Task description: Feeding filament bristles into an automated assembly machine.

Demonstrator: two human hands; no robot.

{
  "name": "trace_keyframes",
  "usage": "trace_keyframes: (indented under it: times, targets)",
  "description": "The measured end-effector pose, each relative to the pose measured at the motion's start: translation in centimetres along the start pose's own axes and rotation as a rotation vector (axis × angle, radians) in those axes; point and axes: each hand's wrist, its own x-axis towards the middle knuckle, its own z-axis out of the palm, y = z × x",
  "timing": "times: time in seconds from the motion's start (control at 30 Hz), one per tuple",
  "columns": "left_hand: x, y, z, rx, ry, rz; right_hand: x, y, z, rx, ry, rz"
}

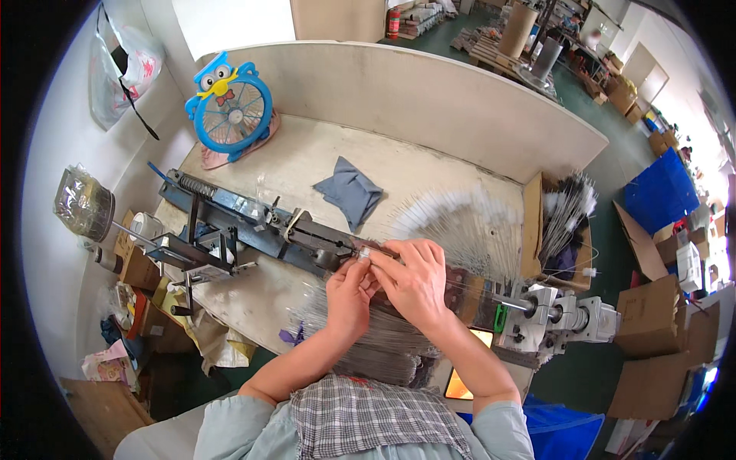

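My left hand (pixel 349 297) and my right hand (pixel 414 277) meet at the near end of a long dark metal bench machine (pixel 307 230). Both have their fingertips pinched together by its head. A tiny pale piece shows at the fingertips, too small to name. Beneath my wrists lies a thick bundle of thin metal wires (pixel 383 354). Beyond my right hand, many thin wires with white fuzzy ends (pixel 452 218) fan out over the table (pixel 295 149). Fingers hide most of the machine's tip.
A grey cloth (pixel 349 192) lies behind the machine, and a blue cartoon fan (pixel 234 115) stands far left. An open cardboard box (pixel 534 230) holds more wires at right, near a grey motor-like unit (pixel 567 314). A lit screen (pixel 466 372) sits under my right forearm.
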Motion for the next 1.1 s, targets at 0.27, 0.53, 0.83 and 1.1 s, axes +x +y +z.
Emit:
trace_keyframes:
  times: [0.27,0.53,0.83,1.1]
  targets:
    - [-0.4,0.4,1.3,0.038,-0.05,-0.009,-0.8,1.0,-1.3,0.021,-0.064,0.035]
    - [-0.2,0.5,0.4,-0.048,-0.01,-0.06,-0.2,0.2,-0.6,0.008,-0.122,0.034]
    - [-0.3,0.6,0.9,0.007,-0.017,-0.05,-0.2,0.4,-0.8,0.058,-0.107,0.058]
    - [-0.3,0.4,0.5,-0.077,0.004,-0.071,-0.1,-0.1,-0.9,0.05,-0.088,0.095]
